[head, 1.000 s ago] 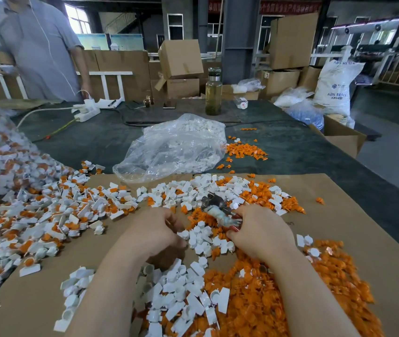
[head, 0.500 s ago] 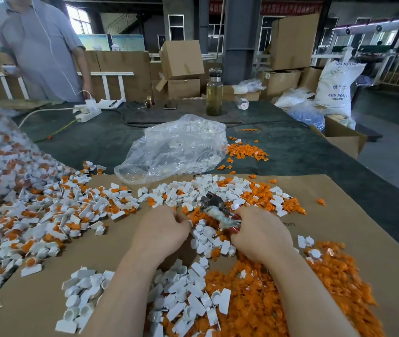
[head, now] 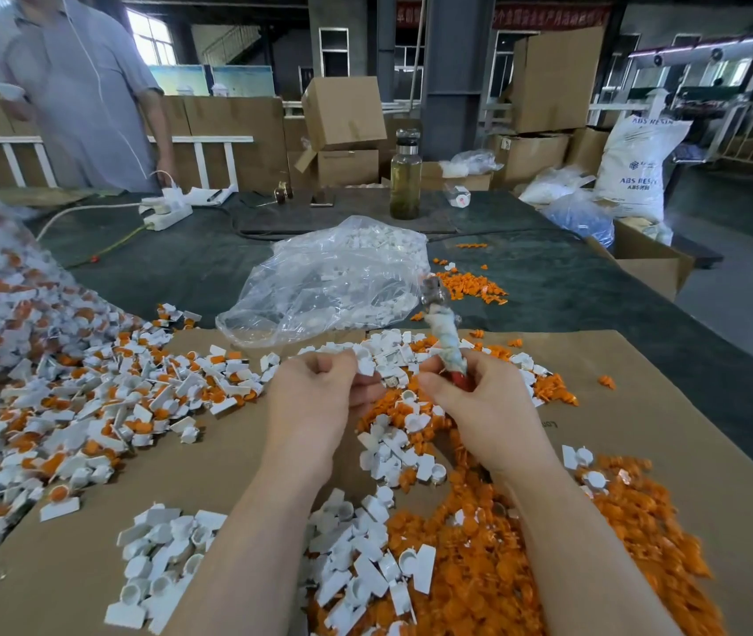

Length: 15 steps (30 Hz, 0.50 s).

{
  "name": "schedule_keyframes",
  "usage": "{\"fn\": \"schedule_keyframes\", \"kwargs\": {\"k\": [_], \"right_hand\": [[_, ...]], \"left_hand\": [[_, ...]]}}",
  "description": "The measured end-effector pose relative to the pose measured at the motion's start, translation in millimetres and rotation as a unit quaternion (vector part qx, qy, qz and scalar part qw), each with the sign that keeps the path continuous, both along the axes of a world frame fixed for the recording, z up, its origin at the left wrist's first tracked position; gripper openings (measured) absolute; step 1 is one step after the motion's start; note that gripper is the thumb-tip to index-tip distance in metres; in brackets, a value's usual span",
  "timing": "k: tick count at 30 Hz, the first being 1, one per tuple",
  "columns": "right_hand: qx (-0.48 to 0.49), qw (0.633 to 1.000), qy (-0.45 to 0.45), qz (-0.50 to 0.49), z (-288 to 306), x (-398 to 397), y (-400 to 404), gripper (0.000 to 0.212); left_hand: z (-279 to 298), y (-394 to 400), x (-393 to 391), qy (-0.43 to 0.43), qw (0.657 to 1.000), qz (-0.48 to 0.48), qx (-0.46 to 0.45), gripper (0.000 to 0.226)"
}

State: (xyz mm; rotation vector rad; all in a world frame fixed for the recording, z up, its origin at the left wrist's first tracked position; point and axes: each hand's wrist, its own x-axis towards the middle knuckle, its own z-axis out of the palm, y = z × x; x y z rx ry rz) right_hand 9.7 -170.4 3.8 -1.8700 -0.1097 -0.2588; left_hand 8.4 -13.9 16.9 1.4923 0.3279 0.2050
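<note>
Gripping tool (head: 445, 338), pinching white piece (head: 367, 366)

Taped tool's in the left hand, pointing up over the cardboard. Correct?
Wrong hand. The head view shows the tool gripped by the right hand, not the left hand, which pinches a white piece. The rest stands: the tool points up, over the cardboard.
</note>
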Motion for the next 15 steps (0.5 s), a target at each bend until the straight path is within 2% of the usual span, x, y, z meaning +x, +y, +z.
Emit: {"fn": "schedule_keyframes", "kwargs": {"k": [5, 11, 15], "right_hand": [[0.051, 0.998, 0.009, 0.026, 1, -2, 2, 0.012], [0.051, 0.998, -0.017, 0.019, 2, -2, 5, 0.012], [0.074, 0.996, -0.054, -0.007, 3, -2, 6, 0.012]], "left_hand": [[-3, -14, -5, -0.046, 0.998, 0.011, -0.036, 0.013], [0, -16, -5, -0.028, 0.994, -0.031, -0.097, 0.005], [3, -18, -6, -0.026, 0.993, -0.059, -0.098, 0.019]]}}
